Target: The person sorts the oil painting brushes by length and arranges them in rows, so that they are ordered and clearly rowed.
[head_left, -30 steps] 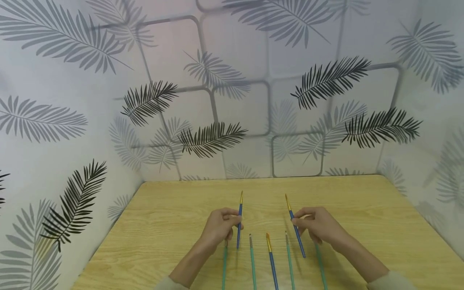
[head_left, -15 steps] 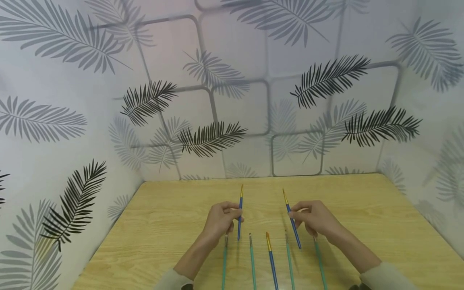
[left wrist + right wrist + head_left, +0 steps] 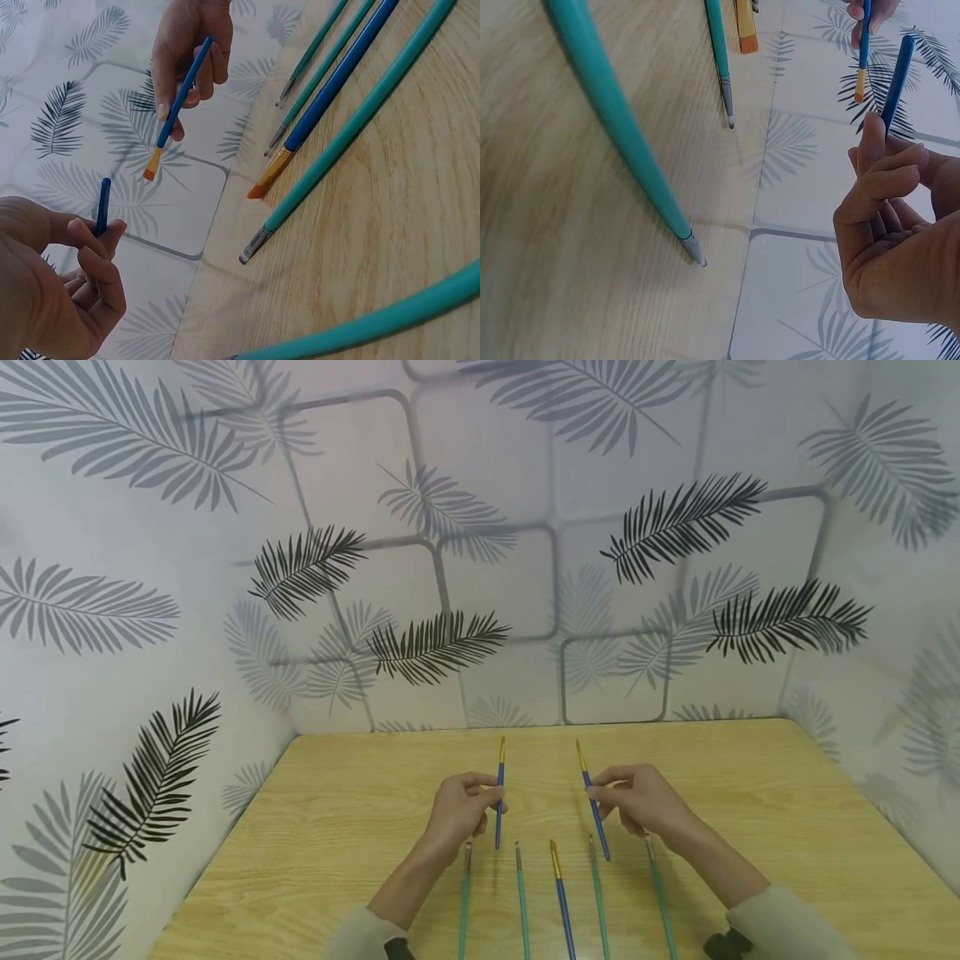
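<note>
My left hand [image 3: 461,810] pinches a blue-handled paintbrush [image 3: 499,789] between thumb and fingers, its orange bristles pointing away from me. A second blue paintbrush [image 3: 592,802] with a gold ferrule is pinched in my right hand [image 3: 641,797], tilted a little to the left. Both brushes are raised above the table. In the left wrist view the right-hand brush [image 3: 176,105] shows a flat orange tip. Below and between the hands lies another blue paintbrush [image 3: 562,897], with green paintbrushes [image 3: 522,893] on either side of it, all with bristles toward the far side.
The wood-grain table [image 3: 337,843] ends at a back wall [image 3: 495,677] covered in feather-patterned sheeting, which also hangs at both sides. An outer green brush [image 3: 464,902] lies by the left forearm, another green brush [image 3: 660,902] by the right.
Both hands have moved forward, away from me, carrying their brushes. The right hand has also shifted left, so the two raised brushes are closer together. The brushes on the table stay put.
</note>
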The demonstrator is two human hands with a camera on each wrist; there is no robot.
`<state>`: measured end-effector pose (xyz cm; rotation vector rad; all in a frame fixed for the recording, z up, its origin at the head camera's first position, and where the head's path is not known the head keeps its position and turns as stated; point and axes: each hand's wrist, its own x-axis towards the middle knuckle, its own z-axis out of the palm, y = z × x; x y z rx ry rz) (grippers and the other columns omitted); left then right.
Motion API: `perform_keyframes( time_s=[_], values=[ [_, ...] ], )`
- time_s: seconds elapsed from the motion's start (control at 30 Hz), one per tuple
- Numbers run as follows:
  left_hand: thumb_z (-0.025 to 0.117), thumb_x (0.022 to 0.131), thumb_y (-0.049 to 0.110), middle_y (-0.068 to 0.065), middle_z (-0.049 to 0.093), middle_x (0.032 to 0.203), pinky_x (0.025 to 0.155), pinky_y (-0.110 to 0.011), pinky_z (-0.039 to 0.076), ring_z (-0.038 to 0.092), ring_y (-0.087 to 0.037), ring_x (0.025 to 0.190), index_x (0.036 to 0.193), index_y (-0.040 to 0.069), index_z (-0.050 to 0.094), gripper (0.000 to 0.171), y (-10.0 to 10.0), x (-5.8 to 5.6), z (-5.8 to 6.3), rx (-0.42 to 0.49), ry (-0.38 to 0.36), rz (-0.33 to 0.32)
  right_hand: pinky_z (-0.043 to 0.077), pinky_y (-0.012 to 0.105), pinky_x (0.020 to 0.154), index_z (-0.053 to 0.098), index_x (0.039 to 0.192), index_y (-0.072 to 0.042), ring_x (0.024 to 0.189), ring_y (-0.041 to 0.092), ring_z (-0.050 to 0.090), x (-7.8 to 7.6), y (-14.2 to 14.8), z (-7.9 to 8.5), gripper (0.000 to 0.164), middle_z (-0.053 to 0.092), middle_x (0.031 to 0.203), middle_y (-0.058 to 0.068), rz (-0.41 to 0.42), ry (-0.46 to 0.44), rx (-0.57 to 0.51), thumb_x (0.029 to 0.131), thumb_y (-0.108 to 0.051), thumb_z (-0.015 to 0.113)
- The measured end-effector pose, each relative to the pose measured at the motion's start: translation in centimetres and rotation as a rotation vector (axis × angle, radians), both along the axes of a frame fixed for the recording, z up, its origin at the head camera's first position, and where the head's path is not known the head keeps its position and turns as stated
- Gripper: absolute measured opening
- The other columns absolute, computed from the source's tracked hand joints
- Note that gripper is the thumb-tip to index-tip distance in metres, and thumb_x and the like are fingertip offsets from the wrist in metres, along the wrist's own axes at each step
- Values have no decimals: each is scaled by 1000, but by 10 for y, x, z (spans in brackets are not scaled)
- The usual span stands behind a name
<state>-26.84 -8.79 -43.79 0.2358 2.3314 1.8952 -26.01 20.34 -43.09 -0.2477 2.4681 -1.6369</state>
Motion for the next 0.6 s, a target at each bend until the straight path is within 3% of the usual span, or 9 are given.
perform_keyframes(
  time_s=[0.27,0.6],
  values=[
    [64,96,14,-18,74,90,43,-12,36,42,-2,43,123,-4,61,32,8,-8,-4,6,-6,13,35,22,40,67,118,0,39,7,34,-5,-4,-2,33,74,76,8,-18,-4,1,96,-25,67],
    [65,96,15,-21,73,92,42,-12,35,42,-2,43,124,-4,60,34,13,-14,-10,-2,-7,28,35,23,40,67,119,0,39,8,34,-13,-17,-2,34,74,77,9,-26,-8,-18,96,-25,67]
  ],
)
